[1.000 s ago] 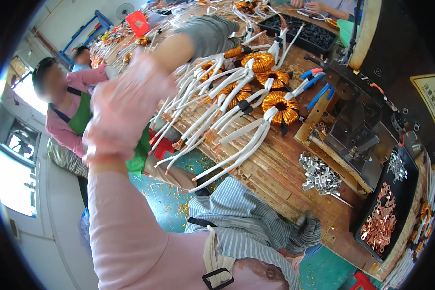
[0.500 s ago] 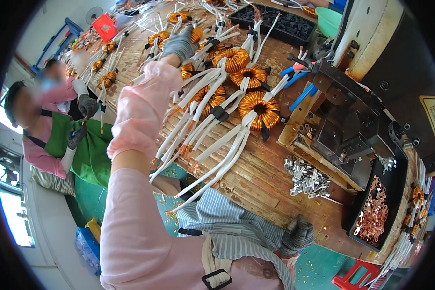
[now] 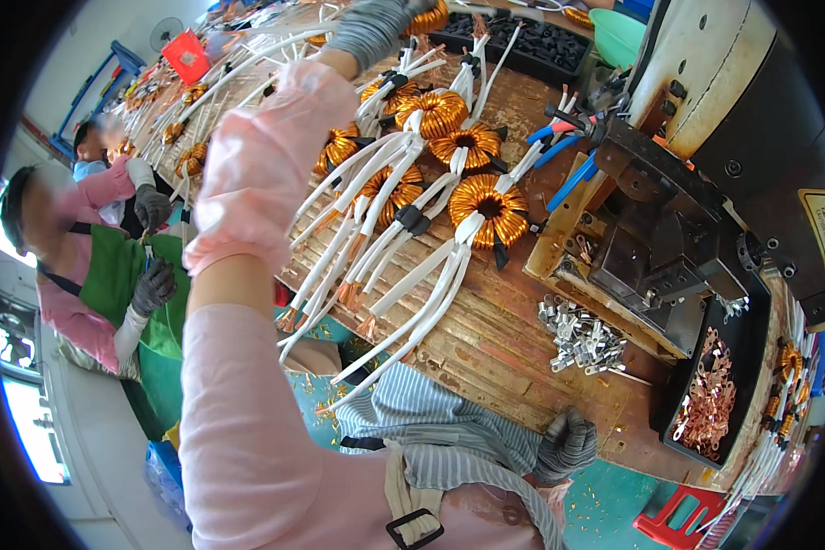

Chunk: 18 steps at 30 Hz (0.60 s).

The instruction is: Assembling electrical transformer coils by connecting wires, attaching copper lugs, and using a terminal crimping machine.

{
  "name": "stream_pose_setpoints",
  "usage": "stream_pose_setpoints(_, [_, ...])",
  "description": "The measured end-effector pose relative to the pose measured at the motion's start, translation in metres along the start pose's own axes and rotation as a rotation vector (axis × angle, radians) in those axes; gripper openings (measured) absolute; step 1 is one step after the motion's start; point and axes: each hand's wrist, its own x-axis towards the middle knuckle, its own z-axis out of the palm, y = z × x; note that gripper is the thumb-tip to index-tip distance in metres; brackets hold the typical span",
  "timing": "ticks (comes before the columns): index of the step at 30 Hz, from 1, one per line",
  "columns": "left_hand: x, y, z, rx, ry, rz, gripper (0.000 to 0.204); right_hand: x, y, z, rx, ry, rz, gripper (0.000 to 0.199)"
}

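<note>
Several copper toroid coils with long white-sleeved leads lie in rows on the wooden bench. My left arm, in a pink sleeve, stretches far across them. My left hand, in a grey glove, closes on a copper coil at the far end of the bench. My right hand, also in a grey glove, is curled into a fist at the bench's near edge, above a striped cloth. I see nothing in it.
A dark metal press machine stands at the right, with blue-handled pliers beside it. A pile of small metal terminals and a black tray of copper lugs lie near it. A person in a green apron works at the left.
My left arm has stretched farther across the bench and its hand has reached the far coil. My right fist has come into view at the near edge.
</note>
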Motion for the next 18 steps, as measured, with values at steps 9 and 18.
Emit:
stream_pose_setpoints(9, [0.003, 0.050, 0.109, -0.086, -0.341, -0.072, 0.056, -0.004, -0.001, 0.003, -0.002, -0.015, 0.037, 0.019])
stream_pose_setpoints(18, [-0.079, 0.124, 0.056, -0.261, -0.123, 0.414, 0.038, -0.008, 0.001, 0.004, -0.024, 0.010, 0.035, 0.016])
